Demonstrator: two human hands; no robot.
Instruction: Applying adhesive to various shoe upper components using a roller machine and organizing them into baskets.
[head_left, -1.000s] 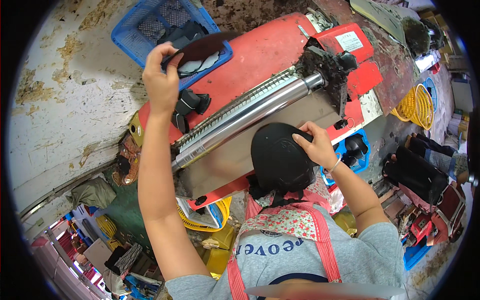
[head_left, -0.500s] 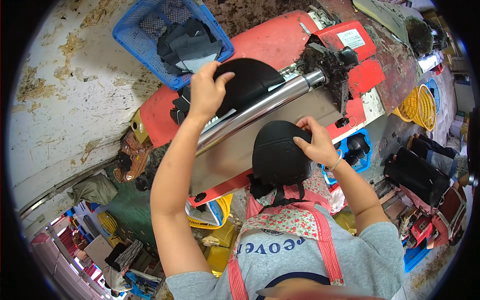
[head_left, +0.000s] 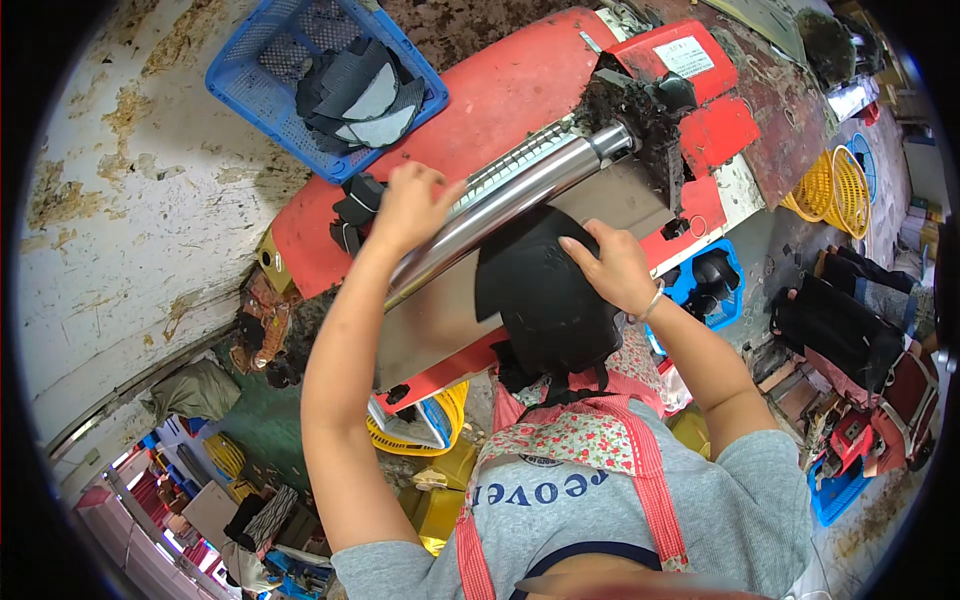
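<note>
Bright, even daylight; glare streaks the steel roller (head_left: 505, 195); fisheye bends edges; black vignette corners.

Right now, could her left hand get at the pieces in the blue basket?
Probably yes. The left hand rests by the steel roller, and the blue basket sits open-topped just beyond it, up and left, with nothing between them.

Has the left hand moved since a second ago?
Yes. The left hand came down from the blue basket to the steel roller on the red machine.

Basket (head_left: 250, 85) sits left behind roller (head_left: 505, 205); piece (head_left: 545, 300) lies before it.
</note>
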